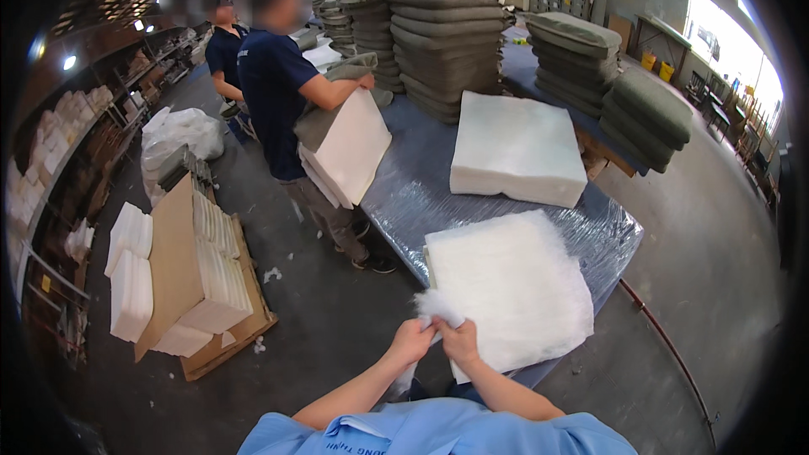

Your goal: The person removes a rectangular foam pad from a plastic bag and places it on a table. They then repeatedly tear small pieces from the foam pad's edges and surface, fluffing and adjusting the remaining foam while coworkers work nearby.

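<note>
Blue table (409,212), both hands (413,341) (459,341) gripping white wadding (444,309), long axis slanting, tuft (430,297) away.

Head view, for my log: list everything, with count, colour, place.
Table: one, bluish, centre
Wadding: some, white, lower centre
Sheet pile: one, white, on table
Pad pile: one, white, behind sheet pile
Cushion stacks: several, grey, back
Cardboard: uncounted, brown, left floor
Blocks: several, white, by cardboard
Bag: one, whitish, behind cardboard
Nearer workers: two, navy-shirted, left
Bundles: many, white, far left
Buckets: two, yellow, right
Shirt: one, blue, bottom
Left hand: one, bare, gripping wadding
Right hand: one, bare, gripping wadding
</note>
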Tool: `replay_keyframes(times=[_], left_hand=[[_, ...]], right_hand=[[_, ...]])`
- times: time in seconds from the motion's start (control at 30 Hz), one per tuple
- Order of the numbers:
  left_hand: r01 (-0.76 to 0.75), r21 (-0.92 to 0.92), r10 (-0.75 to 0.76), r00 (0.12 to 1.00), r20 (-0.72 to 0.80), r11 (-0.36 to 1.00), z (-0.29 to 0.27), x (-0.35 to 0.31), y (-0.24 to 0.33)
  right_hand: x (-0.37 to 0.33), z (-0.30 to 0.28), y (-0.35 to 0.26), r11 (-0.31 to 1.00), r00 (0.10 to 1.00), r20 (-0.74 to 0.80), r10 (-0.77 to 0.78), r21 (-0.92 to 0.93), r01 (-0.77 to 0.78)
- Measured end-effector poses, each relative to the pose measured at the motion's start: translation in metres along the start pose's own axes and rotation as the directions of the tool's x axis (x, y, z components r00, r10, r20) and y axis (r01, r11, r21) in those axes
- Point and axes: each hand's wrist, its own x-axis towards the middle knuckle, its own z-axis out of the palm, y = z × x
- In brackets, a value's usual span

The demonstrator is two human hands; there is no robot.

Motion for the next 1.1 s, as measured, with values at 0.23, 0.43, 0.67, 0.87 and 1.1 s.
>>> replay_keyframes(times=[0.23,0.43,0.67,0.87,1.1], left_hand=[[-0.015,0.249,-0.081,0.925,0.370,0.968,0.052,0.032,0.018],[0.077,-0.085,-0.055,0.971,0.231,0.993,0.038,0.095,0.001],[-0.195,0.397,0.204,0.979,0.020,0.897,0.044,0.294,0.052],[-0.031,0.710,-0.254,0.922,0.292,0.703,0.071,0.370,0.039],[0.130,0.575,-0.360,0.881,0.306,0.808,0.055,0.326,-0.019]], right_hand=[[0.113,-0.157,0.002,0.964,0.764,-0.641,-0.074,-0.242,-0.110],[0.061,-0.301,0.005,0.994,0.521,-0.847,0.105,0.106,-0.028],[-0.048,-0.263,0.089,0.745,0.201,-0.759,0.619,0.649,0.155],[-0.023,-0.222,0.129,0.698,0.232,-0.777,0.585,0.629,0.343],[0.024,-0.288,0.104,0.829,0.197,-0.871,0.451,0.490,0.269]])
